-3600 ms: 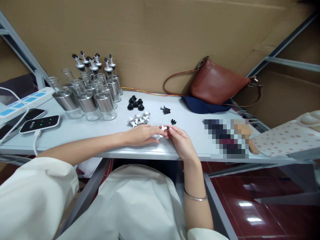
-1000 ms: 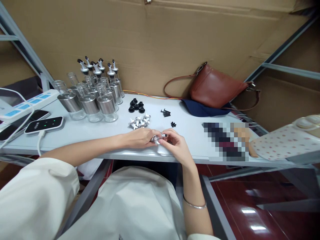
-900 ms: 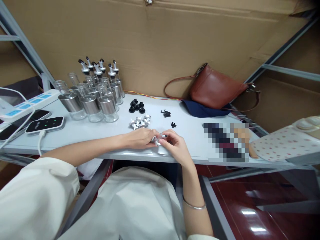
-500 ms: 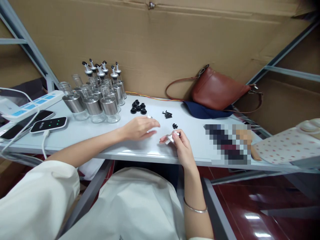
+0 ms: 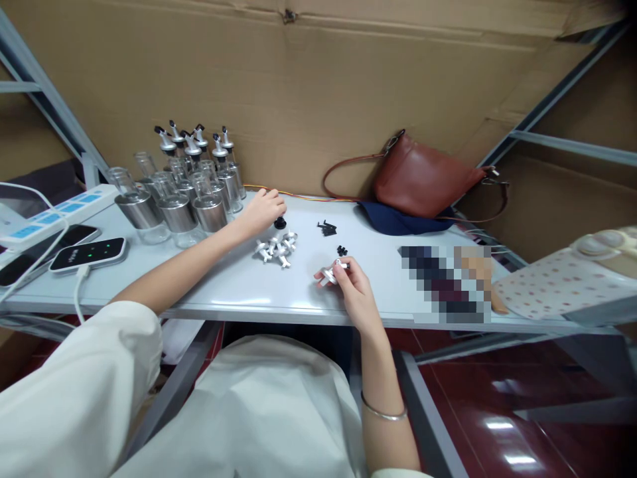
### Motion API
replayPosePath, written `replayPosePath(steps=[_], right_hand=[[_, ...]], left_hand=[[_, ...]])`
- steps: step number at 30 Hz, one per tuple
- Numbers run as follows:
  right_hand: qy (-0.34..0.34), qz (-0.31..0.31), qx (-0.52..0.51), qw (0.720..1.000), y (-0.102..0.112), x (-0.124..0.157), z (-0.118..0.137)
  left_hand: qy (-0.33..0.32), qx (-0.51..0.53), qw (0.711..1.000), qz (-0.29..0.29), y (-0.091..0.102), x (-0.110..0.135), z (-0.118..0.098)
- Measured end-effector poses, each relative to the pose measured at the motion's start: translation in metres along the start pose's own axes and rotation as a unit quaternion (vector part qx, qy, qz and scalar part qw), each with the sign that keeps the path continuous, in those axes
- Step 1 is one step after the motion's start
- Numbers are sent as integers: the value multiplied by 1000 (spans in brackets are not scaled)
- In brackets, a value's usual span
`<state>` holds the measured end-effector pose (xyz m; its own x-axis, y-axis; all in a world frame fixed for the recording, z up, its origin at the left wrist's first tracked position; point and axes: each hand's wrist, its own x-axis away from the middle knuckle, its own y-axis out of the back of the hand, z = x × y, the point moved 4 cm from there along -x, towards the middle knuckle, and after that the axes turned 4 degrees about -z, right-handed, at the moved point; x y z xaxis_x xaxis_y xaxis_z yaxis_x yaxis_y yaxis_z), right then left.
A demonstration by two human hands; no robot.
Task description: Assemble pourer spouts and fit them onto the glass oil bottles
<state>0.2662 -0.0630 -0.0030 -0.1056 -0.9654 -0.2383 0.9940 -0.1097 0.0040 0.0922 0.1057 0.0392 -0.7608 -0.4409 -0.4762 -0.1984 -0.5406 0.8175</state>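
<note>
My right hand (image 5: pixel 354 289) is closed around a silver pourer spout (image 5: pixel 328 275) above the front of the table, with a small dark tip showing by the fingers. My left hand (image 5: pixel 263 211) reaches over the black stoppers (image 5: pixel 280 224), its fingers curled down. Its fingertips are hidden, so what they grip cannot be made out. Just in front of that hand lies a pile of silver pourer spouts (image 5: pixel 277 248). Beyond my right hand are small black pieces (image 5: pixel 342 250) and thin black bent levers (image 5: pixel 327 228).
Glass bottles with steel bands (image 5: pixel 176 211) stand at the left, several with pourers. A power strip (image 5: pixel 60 212) and a device with green lights (image 5: pixel 88 255) lie left of them. A brown bag (image 5: pixel 428 176) rests on dark blue cloth (image 5: pixel 403 219); a dotted pouch (image 5: pixel 542 285) is at right.
My left hand has moved away and up to the black stoppers, uncovering the silver spouts. My right hand keeps its hold on the spout. The view has shifted slightly.
</note>
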Motion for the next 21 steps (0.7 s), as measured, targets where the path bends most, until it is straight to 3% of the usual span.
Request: replayPosePath(steps=[21], right_hand=[[-1,4,-5,1000,0,1,1]], left_hand=[[-60,-44,997,-4,-2,1,-8]])
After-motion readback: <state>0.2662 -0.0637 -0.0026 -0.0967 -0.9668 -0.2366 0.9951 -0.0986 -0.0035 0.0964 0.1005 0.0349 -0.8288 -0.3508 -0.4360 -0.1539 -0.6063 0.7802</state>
